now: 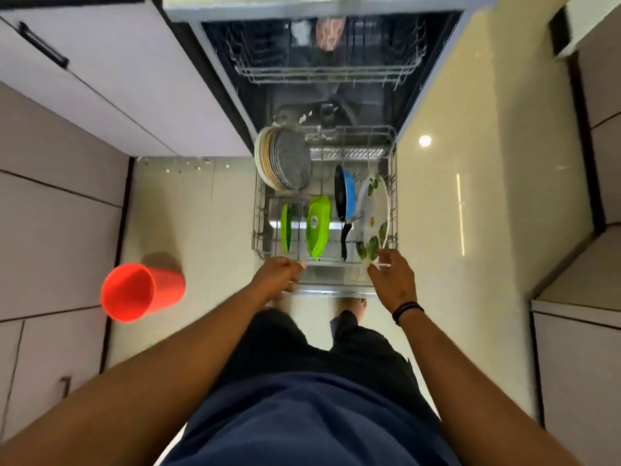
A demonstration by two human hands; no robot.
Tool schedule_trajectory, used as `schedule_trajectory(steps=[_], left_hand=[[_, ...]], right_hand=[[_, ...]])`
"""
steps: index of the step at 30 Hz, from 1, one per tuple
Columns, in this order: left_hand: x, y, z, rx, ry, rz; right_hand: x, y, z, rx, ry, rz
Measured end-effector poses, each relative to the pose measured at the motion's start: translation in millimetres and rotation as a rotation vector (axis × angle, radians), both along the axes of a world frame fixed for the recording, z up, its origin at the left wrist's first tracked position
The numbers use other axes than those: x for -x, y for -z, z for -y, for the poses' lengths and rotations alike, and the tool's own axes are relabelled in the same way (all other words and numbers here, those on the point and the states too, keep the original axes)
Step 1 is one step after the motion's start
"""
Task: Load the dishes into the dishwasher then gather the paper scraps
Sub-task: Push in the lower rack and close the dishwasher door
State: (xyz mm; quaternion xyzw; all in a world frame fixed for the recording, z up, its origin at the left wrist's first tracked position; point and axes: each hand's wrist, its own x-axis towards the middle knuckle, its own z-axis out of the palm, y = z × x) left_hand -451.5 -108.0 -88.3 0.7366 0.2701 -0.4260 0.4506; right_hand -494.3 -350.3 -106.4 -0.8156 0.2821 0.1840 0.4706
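A: Pulled-out wire lower rack sits dead ahead, long axis running away from the person.
B: Both hands level at its near rail; left hand curled on it, right hand fingers loosely bent, touching the white leaf-print plate.

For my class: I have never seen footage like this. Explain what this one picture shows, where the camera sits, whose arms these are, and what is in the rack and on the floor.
There is no machine here, only a person wearing a camera on the head, so you look down past their own arms. Below is the pulled-out lower rack of an open dishwasher. In it stand grey plates, two green dishes, a blue pan and a leaf-patterned plate. The left hand grips the rack's front edge; the right hand reaches it beside the patterned plate, its grip unclear. An orange bucket stands on the floor, with small paper scraps by the cabinet.
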Motion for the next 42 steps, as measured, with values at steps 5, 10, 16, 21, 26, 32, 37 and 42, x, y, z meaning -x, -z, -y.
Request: schedule_trajectory(steps=[5,10,16,21,26,32,37,42], left_hand=[[20,49,24,-0.014,-0.041,-0.129],[9,131,33,-0.045,-0.077,-0.256],[-28,233,38,-0.086,-0.117,-0.287],[-44,281,28,-0.098,-0.211,-0.275],[-46,304,21,-0.048,-0.344,-0.308],[-50,311,25,0.007,-0.544,-0.349],[-53,313,33,0.095,-0.833,-0.365],[-56,320,35,0.144,-0.949,-0.311]], right_hand=[[3,56,13,0.009,0.081,-0.059],[-7,120,8,0.052,0.134,-0.11],[-42,198,13,0.054,0.189,-0.109],[-66,235,28,0.124,0.225,-0.241],[-76,252,34,0.128,0.237,-0.347],[-75,256,28,0.065,0.314,-0.337],[-74,260,22,0.033,0.39,-0.335],[-84,258,16,0.067,0.353,-0.313]])
